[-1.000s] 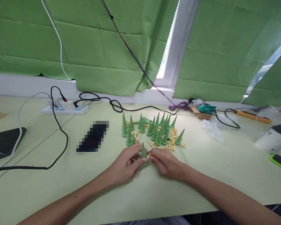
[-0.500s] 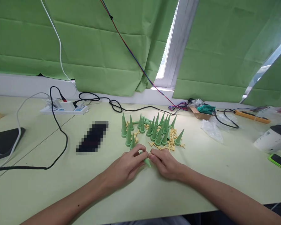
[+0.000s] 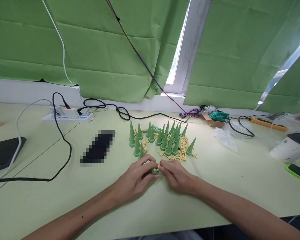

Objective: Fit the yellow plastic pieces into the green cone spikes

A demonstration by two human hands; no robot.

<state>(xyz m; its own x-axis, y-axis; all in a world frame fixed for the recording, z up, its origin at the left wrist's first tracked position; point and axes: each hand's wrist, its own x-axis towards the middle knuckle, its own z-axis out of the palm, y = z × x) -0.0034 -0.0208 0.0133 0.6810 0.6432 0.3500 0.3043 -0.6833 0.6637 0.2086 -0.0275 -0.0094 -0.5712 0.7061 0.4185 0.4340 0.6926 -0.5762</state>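
Note:
My left hand (image 3: 137, 175) is closed around a green cone (image 3: 154, 171), which points toward me between thumb and fingers. Right beside it, my right hand (image 3: 177, 175) pinches a small yellow piece (image 3: 159, 165) against the cone; the fingers hide most of that piece. Beyond both hands stand several upright green cones (image 3: 169, 145), grouped close together. Loose yellow pieces (image 3: 182, 153) lie among the cones and to their right.
On the pale table (image 3: 140, 213), a blurred dark object (image 3: 98, 146) lies left of the cones. Further left are a power strip (image 3: 67, 116) and black cable. A cardboard box (image 3: 213, 120), plastic bags (image 3: 226, 138), a cup (image 3: 291, 146) and a green-edged phone (image 3: 299, 173) are at right.
The cone in my left hand has turned, so its tip now faces me rather than down to the right. My left thumb has shifted along it. My right hand stays nearly in place.

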